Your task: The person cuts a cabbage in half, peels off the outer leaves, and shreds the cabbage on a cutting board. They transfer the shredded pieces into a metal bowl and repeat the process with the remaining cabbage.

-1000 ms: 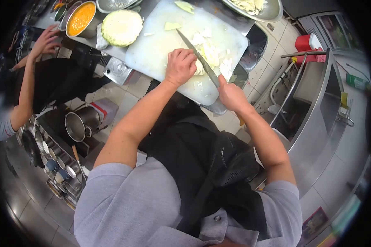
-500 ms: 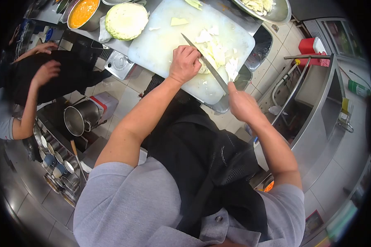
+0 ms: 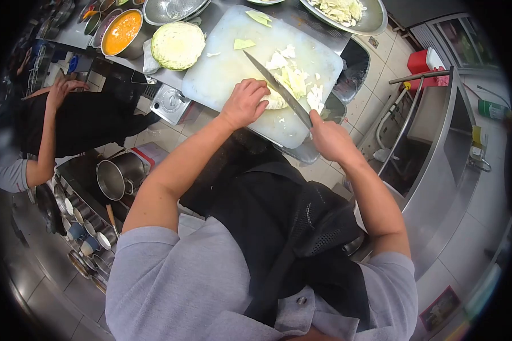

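My right hand (image 3: 331, 136) is closed round the handle of a long kitchen knife (image 3: 280, 86), whose blade points up and left across the cutting board (image 3: 213, 79). Under the blade lies a piece of cabbage (image 3: 275, 102). My left hand (image 3: 246, 104) rests on its left side with curled fingers, just left of the blade, and hides part of it. Shredded cabbage (image 3: 294, 80) is heaped right of the blade. A loose leaf piece (image 3: 244, 44) lies near the knife tip. To the board's left sits a halved cabbage (image 3: 178, 45), cut face up.
A metal bowl (image 3: 375, 24) of cut cabbage stands beyond the board's right corner. A pot of orange liquid (image 3: 123, 33) is at the upper left. On the left, another person's arm (image 3: 46, 128) shows. A steel pot (image 3: 112, 179) stands below, left of me.
My left hand has shifted slightly left and its thumb shows now. The knife stays over the cabbage piece. The whole view has shifted a little, and the other person's hands have come together.
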Tool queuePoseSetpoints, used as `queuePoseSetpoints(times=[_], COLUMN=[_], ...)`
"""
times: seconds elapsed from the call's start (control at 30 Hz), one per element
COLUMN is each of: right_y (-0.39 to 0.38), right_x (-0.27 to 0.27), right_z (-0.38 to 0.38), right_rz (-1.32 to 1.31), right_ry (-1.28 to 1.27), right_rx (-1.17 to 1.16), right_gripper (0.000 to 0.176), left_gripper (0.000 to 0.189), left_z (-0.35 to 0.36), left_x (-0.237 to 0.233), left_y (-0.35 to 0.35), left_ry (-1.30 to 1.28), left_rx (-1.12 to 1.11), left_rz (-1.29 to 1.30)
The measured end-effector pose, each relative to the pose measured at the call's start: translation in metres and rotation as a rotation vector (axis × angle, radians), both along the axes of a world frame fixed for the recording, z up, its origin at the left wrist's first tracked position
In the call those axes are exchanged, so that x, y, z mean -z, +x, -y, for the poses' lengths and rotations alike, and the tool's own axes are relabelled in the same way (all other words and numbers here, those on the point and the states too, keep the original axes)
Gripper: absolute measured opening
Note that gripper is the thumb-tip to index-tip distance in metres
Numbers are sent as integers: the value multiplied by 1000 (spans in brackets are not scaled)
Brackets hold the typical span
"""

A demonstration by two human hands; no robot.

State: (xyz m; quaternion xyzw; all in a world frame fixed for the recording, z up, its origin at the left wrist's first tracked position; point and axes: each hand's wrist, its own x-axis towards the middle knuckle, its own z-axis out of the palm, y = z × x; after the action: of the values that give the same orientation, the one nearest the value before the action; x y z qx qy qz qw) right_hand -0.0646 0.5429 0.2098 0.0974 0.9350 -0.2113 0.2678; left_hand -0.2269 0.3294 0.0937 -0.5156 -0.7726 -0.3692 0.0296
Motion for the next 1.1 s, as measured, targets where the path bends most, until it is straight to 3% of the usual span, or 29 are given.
queuePoseSetpoints(times=[0.33, 0.47, 0.57, 0.9, 1.03, 1.1], right_y=[16, 25, 13, 21, 25, 24], right_x=[-27, 45, 63, -21, -14, 28], right_z=[24, 34, 34, 35, 41, 43], right_rz=[114, 13, -40, 71, 63, 38], right_ry=[54, 10, 13, 19, -13, -20], right_rx=[-2, 19, 81, 42, 73, 67], right_gripper=[29, 27, 26, 25, 24, 23], left_gripper=[27, 27, 29, 28, 28, 27], left_z=[-5, -4, 0, -2, 0, 0], left_x=[10, 6, 10, 13, 17, 18], left_y=[-6, -2, 1, -4, -5, -8], left_ry=[-12, -38, 28, 83, 59, 49], left_rx=[22, 13, 9, -3, -1, -6], left_rz=[-27, 13, 21, 42, 37, 54])
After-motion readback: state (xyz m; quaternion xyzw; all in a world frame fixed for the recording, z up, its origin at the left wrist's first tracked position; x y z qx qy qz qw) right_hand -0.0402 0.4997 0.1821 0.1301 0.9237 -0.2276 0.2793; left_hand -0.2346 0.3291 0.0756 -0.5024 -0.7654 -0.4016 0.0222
